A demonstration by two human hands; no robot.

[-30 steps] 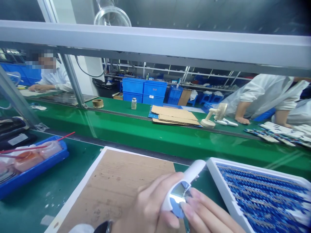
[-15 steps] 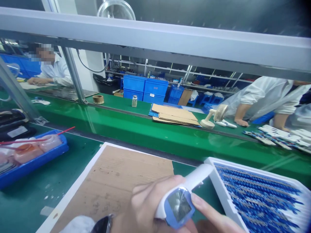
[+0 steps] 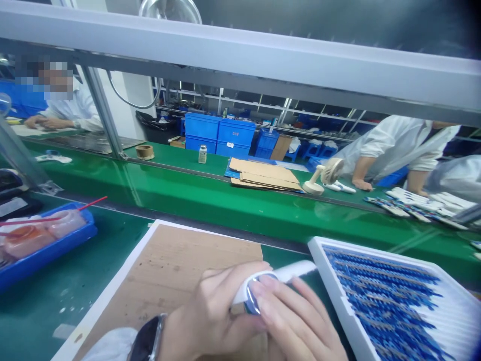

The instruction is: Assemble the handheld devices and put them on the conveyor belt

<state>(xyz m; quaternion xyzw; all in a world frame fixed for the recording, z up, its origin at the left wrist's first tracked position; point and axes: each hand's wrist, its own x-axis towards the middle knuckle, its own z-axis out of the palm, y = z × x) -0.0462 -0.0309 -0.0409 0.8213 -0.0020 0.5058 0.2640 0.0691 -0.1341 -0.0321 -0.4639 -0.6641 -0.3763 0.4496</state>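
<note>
A white handheld device (image 3: 296, 271) with a blue-framed screen sits between my hands over the cardboard sheet (image 3: 176, 260). Its white handle points away to the right, toward a white tray. My left hand (image 3: 210, 311) is closed around the head of the device, a dark watch on the wrist. Across the screen side lie the fingers of my right hand (image 3: 296, 316), bent over the head and hiding most of the screen. Only a strip of the blue frame shows between the two hands.
The white tray (image 3: 454, 301) at right holds rows of blue parts (image 3: 376, 281). At left is a blue bin (image 3: 71, 240) with bottles and red sticks. A green conveyor (image 3: 210, 200) crosses behind a metal frame bar (image 3: 240, 55). Co-workers sit and stand beyond, near a small fan (image 3: 330, 170).
My right hand has moved from touching the screen's edge with a finger to covering the device's face. The device has turned, so its screen is mostly hidden. The view has shifted slightly.
</note>
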